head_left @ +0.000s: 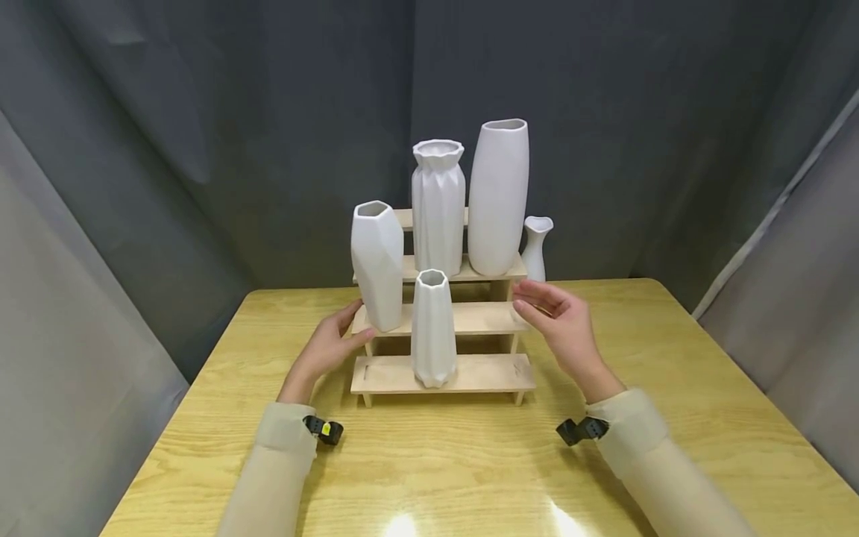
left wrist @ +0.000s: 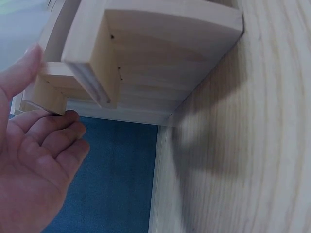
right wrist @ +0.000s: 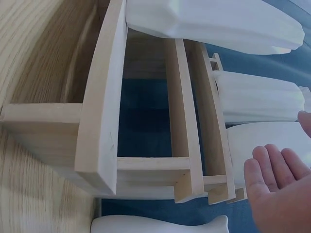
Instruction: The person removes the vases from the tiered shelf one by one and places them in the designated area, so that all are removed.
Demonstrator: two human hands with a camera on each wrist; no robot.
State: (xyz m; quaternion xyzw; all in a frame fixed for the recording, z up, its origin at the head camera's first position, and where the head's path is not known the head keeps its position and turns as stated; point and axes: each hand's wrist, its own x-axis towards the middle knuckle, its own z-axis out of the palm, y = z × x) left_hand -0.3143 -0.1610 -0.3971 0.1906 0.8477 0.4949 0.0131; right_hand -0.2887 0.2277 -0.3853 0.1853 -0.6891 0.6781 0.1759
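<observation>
A stepped wooden shelf [head_left: 483, 373] stands on the table and carries white vases. A faceted vase [head_left: 377, 261] is on the second step at the left, and a small ribbed vase [head_left: 432, 328] on the lowest step. A pleated vase [head_left: 438, 209] and a tall smooth vase [head_left: 498, 198] stand higher up. My left hand [head_left: 345, 332] is open, its fingers touching the left end of the second step, seen close in the left wrist view [left wrist: 39, 145]. My right hand [head_left: 543, 306] hovers open by the right end of the shelf [right wrist: 102, 121], palm inward [right wrist: 277, 189].
A small bud vase [head_left: 536, 246] stands on the yellow wooden table [head_left: 470, 462] behind the shelf's right end. Grey curtains close in the back and both sides. The table's near half lies between my forearms.
</observation>
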